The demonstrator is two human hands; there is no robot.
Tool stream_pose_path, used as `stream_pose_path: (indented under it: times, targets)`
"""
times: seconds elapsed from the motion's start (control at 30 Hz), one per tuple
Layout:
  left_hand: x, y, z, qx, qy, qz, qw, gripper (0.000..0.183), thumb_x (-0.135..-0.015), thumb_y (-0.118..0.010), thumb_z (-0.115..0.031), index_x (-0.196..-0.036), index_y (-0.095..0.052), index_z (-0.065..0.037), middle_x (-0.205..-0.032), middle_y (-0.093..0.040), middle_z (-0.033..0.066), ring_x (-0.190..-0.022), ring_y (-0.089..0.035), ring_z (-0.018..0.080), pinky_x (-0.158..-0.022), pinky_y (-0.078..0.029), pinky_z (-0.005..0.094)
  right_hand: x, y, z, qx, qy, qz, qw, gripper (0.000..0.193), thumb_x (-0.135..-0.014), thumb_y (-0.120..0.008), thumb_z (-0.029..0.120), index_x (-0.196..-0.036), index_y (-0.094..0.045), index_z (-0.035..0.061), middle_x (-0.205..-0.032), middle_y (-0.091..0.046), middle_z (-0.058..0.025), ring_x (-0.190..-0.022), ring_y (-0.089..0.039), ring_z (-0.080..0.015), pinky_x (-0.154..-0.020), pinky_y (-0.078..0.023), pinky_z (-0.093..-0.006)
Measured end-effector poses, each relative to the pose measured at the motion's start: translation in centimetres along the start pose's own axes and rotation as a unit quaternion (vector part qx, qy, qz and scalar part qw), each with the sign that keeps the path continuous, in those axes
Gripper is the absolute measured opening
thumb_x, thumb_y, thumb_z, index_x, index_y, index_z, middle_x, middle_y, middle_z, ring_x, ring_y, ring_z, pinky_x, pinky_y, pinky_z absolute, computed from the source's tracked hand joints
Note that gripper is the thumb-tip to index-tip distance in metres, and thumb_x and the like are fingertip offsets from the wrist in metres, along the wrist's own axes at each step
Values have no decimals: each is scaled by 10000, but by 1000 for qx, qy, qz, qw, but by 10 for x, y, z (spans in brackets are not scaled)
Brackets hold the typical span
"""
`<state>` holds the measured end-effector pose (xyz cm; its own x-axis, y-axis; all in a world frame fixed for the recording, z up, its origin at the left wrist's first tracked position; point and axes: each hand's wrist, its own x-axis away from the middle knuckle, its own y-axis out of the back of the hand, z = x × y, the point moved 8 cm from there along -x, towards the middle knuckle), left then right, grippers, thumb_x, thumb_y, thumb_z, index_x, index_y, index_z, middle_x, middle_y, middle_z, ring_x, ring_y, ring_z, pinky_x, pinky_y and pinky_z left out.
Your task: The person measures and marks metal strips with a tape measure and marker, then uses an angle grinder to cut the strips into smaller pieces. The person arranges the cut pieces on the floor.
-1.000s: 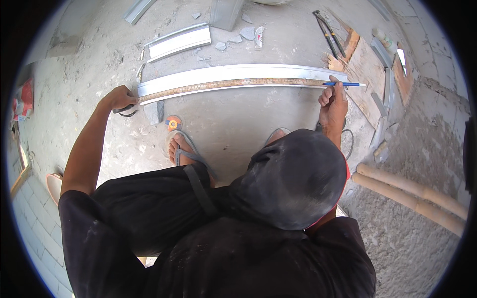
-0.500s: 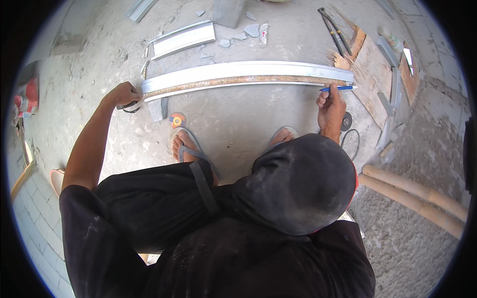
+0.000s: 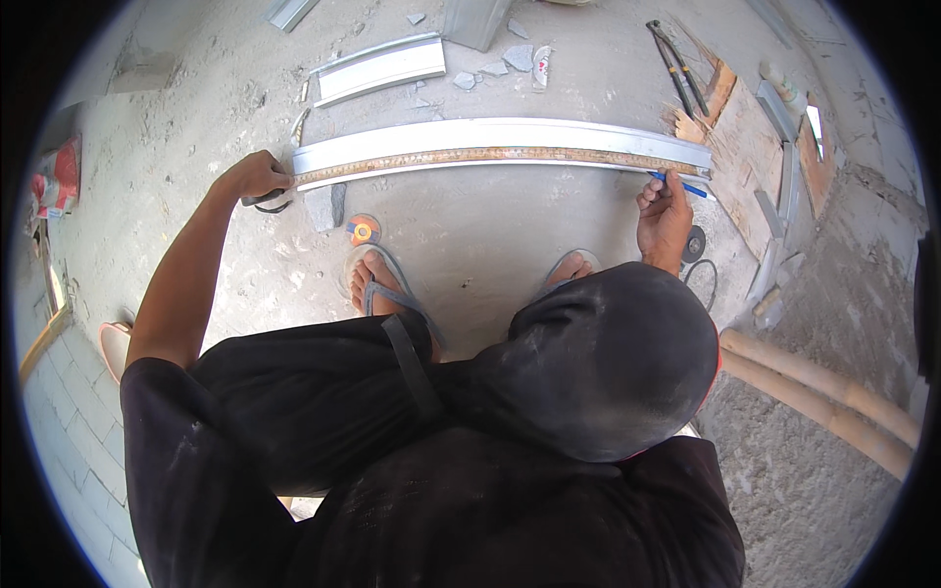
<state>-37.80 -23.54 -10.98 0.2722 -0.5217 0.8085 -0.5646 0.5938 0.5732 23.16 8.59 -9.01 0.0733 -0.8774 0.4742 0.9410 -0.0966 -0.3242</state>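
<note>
A long pale metal channel lies across the floor in front of my feet. Along it stretches the worn yellowish blade of a tape measure, whose dark case sits in my left hand by the channel's left end. At the other end, my right hand pinches a blue pen, the fingertips close to the channel's near edge. Whether those fingers also touch the blade, I cannot tell. A grey stone piece is beside the channel's left end, partly under it.
An orange cutting disc lies by my left foot. Beyond the channel are a shorter metal piece, broken stone bits and long-handled pincers. Wooden board and a black disc lie at right, bamboo poles nearer.
The pen has tipped from nearly level to slanting, its right end now lower. The whole view has shifted slightly, so things appear further right. Both hands keep their holds.
</note>
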Motion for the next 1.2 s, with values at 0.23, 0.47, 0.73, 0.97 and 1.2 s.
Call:
stream_pose_path:
  times: [0.23,0.47,0.73,0.97,1.2]
  targets:
    - [3,1,1,4,8,-30,1000,356,-845,-748,-366,-812,-792,-15,-701,-717,118,-658,-669,214,-660,-514,401,-3,-7,-13,-11,-7,7,1000,194,-1014,-730,155,-1125,-672,7,-929,-672,-44,-762,-625,-138,-606,-472,-287]
    - [6,2,-4,7,22,7,1000,397,-845,-783,-372,-990,-846,-8,-852,-799,170,-742,-740,276,-755,-576,415,-3,-20,-18,-13,-14,13,1000,179,-1003,-723,129,-1104,-674,-11,-913,-687,-70,-730,-620,-153,-592,-466,-292]
    - [12,5,-10,0,24,4,1000,392,-861,-775,-355,-1011,-843,2,-865,-800,186,-752,-751,278,-772,-584,416,-6,6,4,-25,22,-28,999,180,-1010,-703,143,-1095,-643,-3,-830,-643,-65,-701,-609,-163,-584,-452,-299]
    - [14,5,-11,2,23,1,1000,390,-879,-777,-354,-981,-836,17,-812,-784,172,-723,-739,255,-752,-578,406,8,25,25,-21,50,-40,998,190,-1020,-690,188,-1066,-664,5,-789,-615,-43,-692,-567,-154,-617,-435,-303]
    - [9,6,-10,-13,25,1,1000,386,-860,-786,-367,-968,-841,-1,-815,-789,172,-730,-748,259,-760,-582,404,14,38,18,-2,45,-66,997,198,-1023,-691,202,-1047,-672,7,-766,-615,-38,-666,-554,-153,-613,-437,-305]
